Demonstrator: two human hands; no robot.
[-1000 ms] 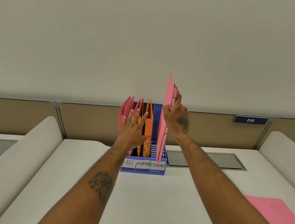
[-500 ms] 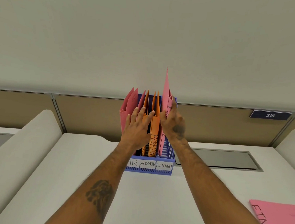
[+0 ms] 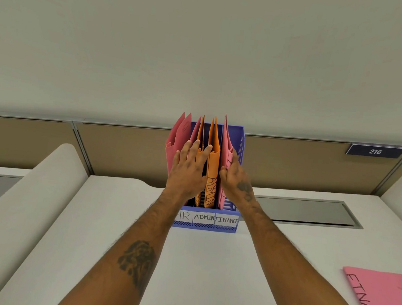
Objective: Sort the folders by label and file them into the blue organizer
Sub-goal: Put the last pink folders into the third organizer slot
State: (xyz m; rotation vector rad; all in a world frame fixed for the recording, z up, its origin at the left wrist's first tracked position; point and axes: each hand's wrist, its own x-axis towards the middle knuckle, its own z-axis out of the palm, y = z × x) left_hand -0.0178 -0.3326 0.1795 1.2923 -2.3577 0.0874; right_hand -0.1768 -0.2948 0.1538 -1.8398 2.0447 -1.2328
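The blue organizer (image 3: 240, 141) stands at the back of the white desk, its front labelled HR, ADMIN and FINANCE. Pink folders (image 3: 178, 138) fill the HR slot and orange folders (image 3: 214, 153) marked ADMIN fill the middle slot. A pink folder (image 3: 226, 144) stands in the FINANCE slot, and my right hand (image 3: 235, 176) grips its front edge. My left hand (image 3: 189, 166) lies with straight fingers against the HR and ADMIN folders. Another pink folder (image 3: 383, 299) marked FINANCE lies flat at the lower right.
A beige partition (image 3: 123, 151) runs behind the desk with a dark plate reading 216 (image 3: 375, 151). Grey cable trays (image 3: 303, 209) are set into the desk at the right and far left. A raised white divider (image 3: 31, 187) slopes along the left.
My right hand has lowered the pink folder down into the FINANCE slot. My left hand has stayed against the HR and ADMIN folders. The view has shifted, showing more of the flat pink folder.
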